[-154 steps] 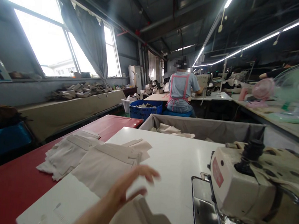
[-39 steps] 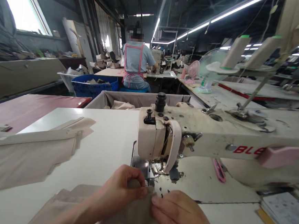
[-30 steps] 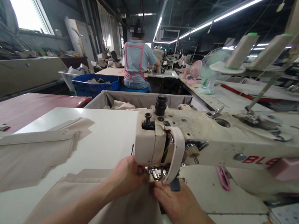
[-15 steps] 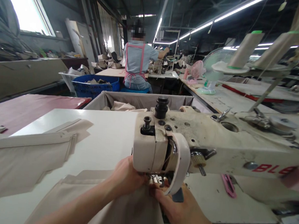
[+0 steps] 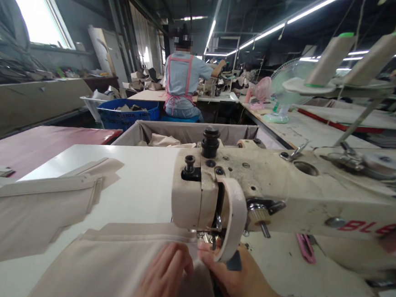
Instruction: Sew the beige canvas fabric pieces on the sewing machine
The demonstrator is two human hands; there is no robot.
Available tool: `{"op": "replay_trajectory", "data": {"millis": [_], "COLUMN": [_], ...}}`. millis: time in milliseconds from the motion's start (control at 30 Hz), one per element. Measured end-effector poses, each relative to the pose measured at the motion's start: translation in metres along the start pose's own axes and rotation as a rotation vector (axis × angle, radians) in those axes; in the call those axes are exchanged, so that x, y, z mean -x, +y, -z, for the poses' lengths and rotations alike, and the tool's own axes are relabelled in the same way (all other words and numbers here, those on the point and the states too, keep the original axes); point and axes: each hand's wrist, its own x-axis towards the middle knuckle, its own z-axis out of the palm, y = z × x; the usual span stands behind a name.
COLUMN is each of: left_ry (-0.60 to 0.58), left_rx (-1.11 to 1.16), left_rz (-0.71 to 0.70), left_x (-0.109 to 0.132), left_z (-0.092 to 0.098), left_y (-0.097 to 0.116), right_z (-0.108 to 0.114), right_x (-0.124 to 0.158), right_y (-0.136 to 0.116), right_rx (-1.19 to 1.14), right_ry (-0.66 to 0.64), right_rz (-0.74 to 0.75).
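Observation:
A beige fabric panel (image 5: 106,262) lies on the white sewing table (image 5: 130,175), and its folded edge runs to the presser foot (image 5: 208,236) of a cream industrial sewing machine (image 5: 208,190). My right hand (image 5: 229,277) sits at the foot, with its fingers pinching the fabric edge. My left hand (image 5: 163,276) is blurred by motion and lies over the fabric just in front of the machine. The needle area is partly hidden by the machine's head and my fingers.
Finished beige pieces (image 5: 32,204) lie stacked on the table's left. Pink snips (image 5: 305,248) rest behind the machine arm. Beyond stand a grey-lined bin (image 5: 192,134), a blue crate (image 5: 125,108), a red table (image 5: 47,141), a fan (image 5: 289,78) and a co-worker (image 5: 182,83) sewing.
My left hand has slid back from beside the foot, down onto the fabric. The panel now lies flatter and wider. The view has turned slightly, shifting the machine to the left.

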Motion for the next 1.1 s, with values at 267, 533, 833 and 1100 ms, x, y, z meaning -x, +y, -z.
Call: {"op": "replay_trajectory", "data": {"millis": [267, 533, 833, 1100], "left_ry": [0.022, -0.083, 0.027, 0.055], "left_rx": [0.096, 0.003, 0.198, -0.021], "left_rz": [-0.043, 0.015, -0.124, -0.172], "left_x": [0.023, 0.020, 0.026, 0.024], "left_z": [-0.007, -0.006, -0.010, -0.010], "left_y": [-0.005, 0.018, -0.007, 0.009], "right_z": [-0.003, -0.024, -0.021, -0.042], "right_x": [0.034, 0.069, 0.064, 0.054], "right_y": [0.000, -0.023, -0.027, -0.032], "right_rx": [-0.300, -1.121, -1.143, -1.073], "right_ry": [-0.001, 0.062, 0.067, 0.066], "right_rz": [-0.342, -0.784, -0.747, -0.818]}}
